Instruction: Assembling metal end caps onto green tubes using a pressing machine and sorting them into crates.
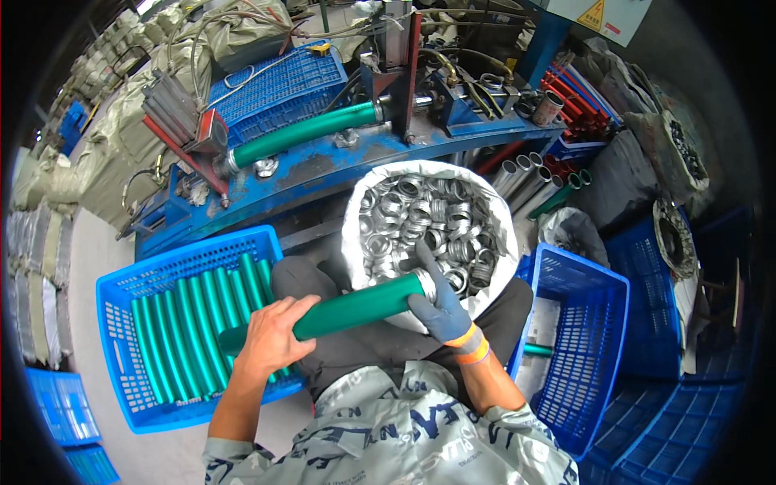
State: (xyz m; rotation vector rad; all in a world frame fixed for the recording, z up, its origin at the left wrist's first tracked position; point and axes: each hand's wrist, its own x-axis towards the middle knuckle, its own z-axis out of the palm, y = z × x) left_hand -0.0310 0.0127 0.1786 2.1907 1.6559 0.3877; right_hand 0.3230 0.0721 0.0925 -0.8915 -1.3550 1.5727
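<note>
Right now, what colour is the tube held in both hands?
Green tube, with a silver end fitting; head view.

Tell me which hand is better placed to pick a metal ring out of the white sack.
Right. The gloved right hand sits at the ringed end of the green tube, right over the white sack of metal rings. The bare left hand grips the tube's far end, beside the blue crate.

The person wears a grey-and-white patterned shirt (420,436) with short sleeves and dark trousers (388,343). The left hand (271,335) is bare. The right hand (440,303) wears a blue-grey knitted glove (432,311) with an orange cuff band (471,347).
</note>
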